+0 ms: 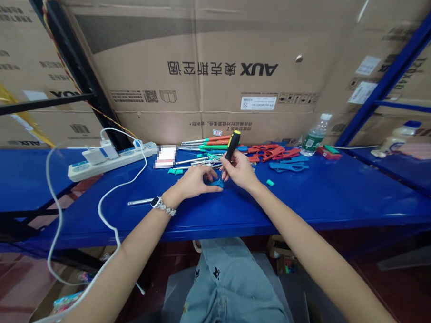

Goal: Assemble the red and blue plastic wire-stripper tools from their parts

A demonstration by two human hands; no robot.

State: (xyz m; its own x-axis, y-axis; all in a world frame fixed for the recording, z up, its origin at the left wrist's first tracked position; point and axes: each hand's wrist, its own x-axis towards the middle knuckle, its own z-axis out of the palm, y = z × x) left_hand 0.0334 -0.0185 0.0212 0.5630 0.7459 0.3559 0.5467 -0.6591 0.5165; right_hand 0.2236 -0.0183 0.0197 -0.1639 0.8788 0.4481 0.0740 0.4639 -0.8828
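Note:
My right hand [240, 170] is closed round a black and yellow screwdriver [232, 144], held upright with its tip down on a small blue plastic part [217, 183]. My left hand [195, 182] pins that blue part to the blue table [310, 200], fingers curled over it. A watch sits on my left wrist. Most of the blue part is hidden under my fingers.
Behind my hands lie several screwdrivers with red and green handles [214, 143], red plastic pieces [272, 153], blue plastic pieces [289, 165] and small teal caps. A water bottle [315, 135] stands at the right, a white power strip [108, 159] with a cable at the left. Cardboard boxes wall the back.

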